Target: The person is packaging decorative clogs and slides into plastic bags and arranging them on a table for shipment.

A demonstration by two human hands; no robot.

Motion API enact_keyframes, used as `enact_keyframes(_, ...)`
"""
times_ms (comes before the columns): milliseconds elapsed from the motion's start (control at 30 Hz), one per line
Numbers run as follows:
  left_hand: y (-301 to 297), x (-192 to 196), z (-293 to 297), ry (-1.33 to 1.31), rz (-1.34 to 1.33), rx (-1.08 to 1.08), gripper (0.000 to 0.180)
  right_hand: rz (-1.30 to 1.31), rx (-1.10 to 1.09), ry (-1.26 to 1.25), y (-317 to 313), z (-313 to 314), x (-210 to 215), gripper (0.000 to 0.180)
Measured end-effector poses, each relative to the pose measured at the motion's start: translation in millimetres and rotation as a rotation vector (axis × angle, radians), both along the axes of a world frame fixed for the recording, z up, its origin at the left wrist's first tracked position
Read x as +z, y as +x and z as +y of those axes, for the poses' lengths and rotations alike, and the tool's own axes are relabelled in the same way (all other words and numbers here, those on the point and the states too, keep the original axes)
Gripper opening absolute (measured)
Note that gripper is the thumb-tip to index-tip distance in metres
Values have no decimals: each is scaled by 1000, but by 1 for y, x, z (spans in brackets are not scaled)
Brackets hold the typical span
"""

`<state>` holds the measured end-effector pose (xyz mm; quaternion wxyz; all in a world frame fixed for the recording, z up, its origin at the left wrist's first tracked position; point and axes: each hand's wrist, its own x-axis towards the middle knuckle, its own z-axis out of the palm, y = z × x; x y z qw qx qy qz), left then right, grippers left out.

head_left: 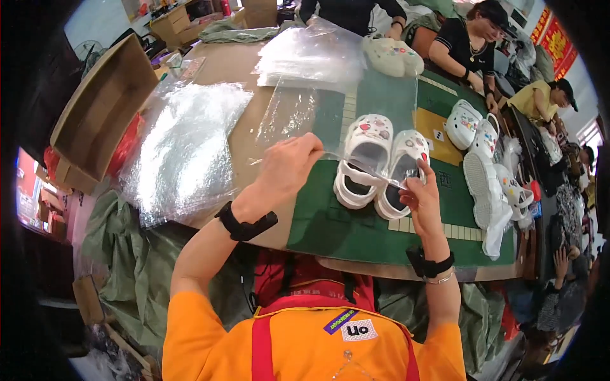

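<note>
My left hand [287, 166] pinches the lower left edge of a clear plastic bag [330, 101] and holds it up over the table. My right hand [419, 193] grips the bag's lower right corner, just in front of a pair of white clogs [380, 162] with small coloured charms. The clogs stand side by side on the green mat [356, 228], seen partly through the bag. Both wrists wear black bands.
A heap of clear bags [184, 140] lies to my left, beside an open cardboard box [101, 108]. More white clogs [483, 152] lie at the right. Another clog [394, 57] and a stack of bags [305, 57] sit at the far side, where other people work.
</note>
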<state>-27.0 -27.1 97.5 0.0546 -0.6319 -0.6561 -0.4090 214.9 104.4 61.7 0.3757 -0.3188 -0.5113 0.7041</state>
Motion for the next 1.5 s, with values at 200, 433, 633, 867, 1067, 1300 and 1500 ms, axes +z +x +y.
enact_keyframes(200, 0, -21, -5, 0, 89, -127, 13, -101, 103, 13, 6, 1, -6, 30)
enact_keyframes(433, 4, -31, -17, -129, -208, -206, 14, -150, 231, 288, -20, -31, 10, 40)
enact_keyframes(633, 23, -21, -1, -37, -199, -259, 13, -263, 108, 325, -1, -9, 5, 15)
enact_keyframes(867, 30, -22, -5, -254, -202, -457, 15, -232, 217, 322, 4, -3, -7, 17)
enact_keyframes(1067, 37, -15, 6, -262, -135, -331, 49, -63, 257, 169, 9, -17, 0, 16)
enact_keyframes(1300, 57, -6, 21, -298, 17, -480, 49, 110, 306, 200, -11, -39, -7, 33)
enact_keyframes(1500, 51, -10, 26, -220, -59, -524, 28, 106, 266, 225, -6, -36, 1, 36)
